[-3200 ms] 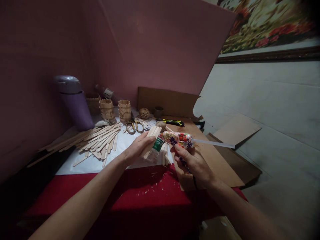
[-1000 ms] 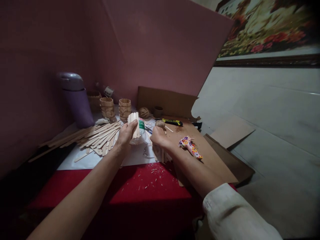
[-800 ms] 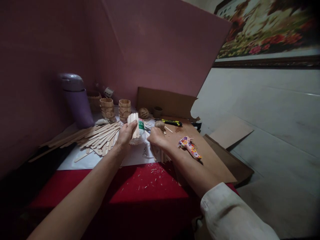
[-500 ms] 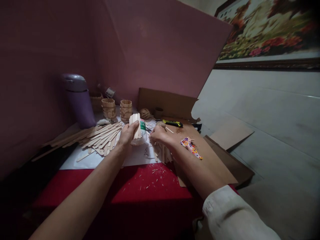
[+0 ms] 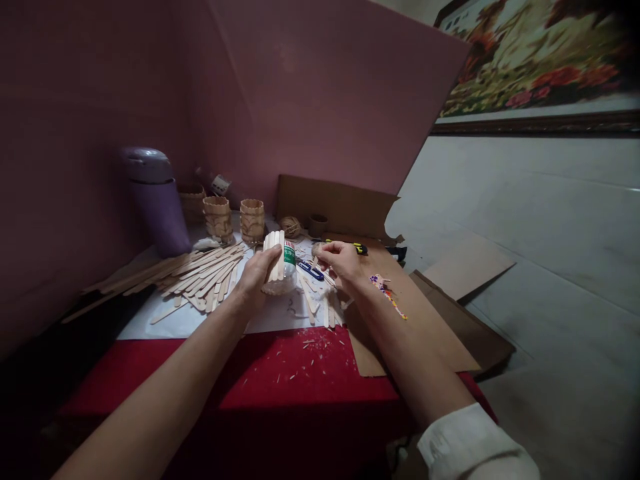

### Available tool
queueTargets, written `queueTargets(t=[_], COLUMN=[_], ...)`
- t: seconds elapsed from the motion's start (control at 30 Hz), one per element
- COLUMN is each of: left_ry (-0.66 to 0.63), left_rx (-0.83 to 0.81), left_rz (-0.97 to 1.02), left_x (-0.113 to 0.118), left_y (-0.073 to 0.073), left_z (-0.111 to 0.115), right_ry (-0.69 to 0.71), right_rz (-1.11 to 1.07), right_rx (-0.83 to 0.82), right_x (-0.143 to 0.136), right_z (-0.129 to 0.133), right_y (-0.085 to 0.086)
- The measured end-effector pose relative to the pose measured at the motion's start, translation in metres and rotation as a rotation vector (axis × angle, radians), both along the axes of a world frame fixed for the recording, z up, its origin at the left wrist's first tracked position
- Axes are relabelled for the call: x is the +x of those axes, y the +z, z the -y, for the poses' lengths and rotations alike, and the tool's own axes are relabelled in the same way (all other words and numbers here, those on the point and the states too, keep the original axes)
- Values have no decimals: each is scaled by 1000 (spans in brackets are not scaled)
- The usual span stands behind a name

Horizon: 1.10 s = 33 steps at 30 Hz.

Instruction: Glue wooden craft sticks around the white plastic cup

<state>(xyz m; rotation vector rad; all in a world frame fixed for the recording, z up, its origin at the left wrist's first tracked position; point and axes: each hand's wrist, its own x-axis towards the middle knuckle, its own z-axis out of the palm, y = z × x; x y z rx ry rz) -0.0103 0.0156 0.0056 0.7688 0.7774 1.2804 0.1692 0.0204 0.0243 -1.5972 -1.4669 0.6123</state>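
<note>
Several craft sticks line the clear bottle, gripped in left hand left of the blue cutter. Right hand has fingertips pinched; can't tell on what.

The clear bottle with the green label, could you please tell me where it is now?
In the head view, the bottle is just left of centre, held in the left hand, with wooden sticks along its side.

Dim room, dark corners, soft shadows, stretched edges
</note>
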Motion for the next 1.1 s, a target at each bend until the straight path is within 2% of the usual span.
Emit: queueTargets(t=[0.13,0.23,0.33,0.4,0.57,0.67,0.73,0.83,0.9,1.0,1.1], left_ry=[14,0,-27,-36,-25,-24,-46,-83,-109,-174,-266], left_rx=[0,-1,-14,-25,-9,-16,-21,-17,-11,8,32], left_rz=[-1,9,0,-4,7,4,14,39,38,28,17], left_x=[-1,-1,-1,-2,-2,-1,-1,1,2,3,4], left_y=[-1,0,2,2,2,3,4,3,2,2,1], left_z=[-3,-2,0,0,1,2,3,3,4,6,8], right_ry=[-62,4,119,128,100,73,93,224,331,420,424], right_rz=[361,680,728,695,533,410,154,-456,-672,-719,-732], right_rx=[-13,-108,-229,-230,-186,-138,-79,56,118,158,196], right_x=[-9,-23,-35,-38,-27,-17,-12,-9,-11,-18,-22], right_z=[2,13,22,22,9,5,6,9,11,13,13], right_y=[-5,-6,-9,-12,-20,-18,-11,3,10,12,6])
